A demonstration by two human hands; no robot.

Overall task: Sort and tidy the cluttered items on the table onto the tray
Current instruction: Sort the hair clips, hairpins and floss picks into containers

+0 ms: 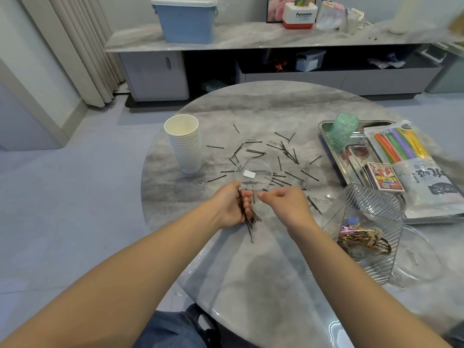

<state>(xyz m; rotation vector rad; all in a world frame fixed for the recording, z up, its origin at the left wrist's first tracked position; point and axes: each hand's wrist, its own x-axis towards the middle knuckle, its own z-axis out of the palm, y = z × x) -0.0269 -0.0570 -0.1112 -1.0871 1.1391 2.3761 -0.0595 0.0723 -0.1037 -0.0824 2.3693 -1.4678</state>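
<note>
Both hands are held over the near middle of the round table [251, 259]. A bundle of dark hairpins [247, 213] is gripped in the left hand [232, 208], the fingers curled round it and the pin ends sticking out toward 5 o'clock. The right hand [286, 205] is held just beside it at 3 o'clock, thumb and forefinger pinched together; whether anything is held between them cannot be told. A small clear round dish [253, 175] lies at 12 o'clock from the hands, touching the left fingertips. Loose hairpins [286, 151] and paper clips [303, 184] are scattered around it. A stack of paper cups [184, 143] stands at 10 o'clock. A metal tray [326, 131] at 2 o'clock holds a green cup [342, 129], a packet of coloured straws [401, 146] and a card pack [384, 176]. A ribbed glass dish [376, 222] with hair clips [361, 238] sits at 3 o'clock.
</note>
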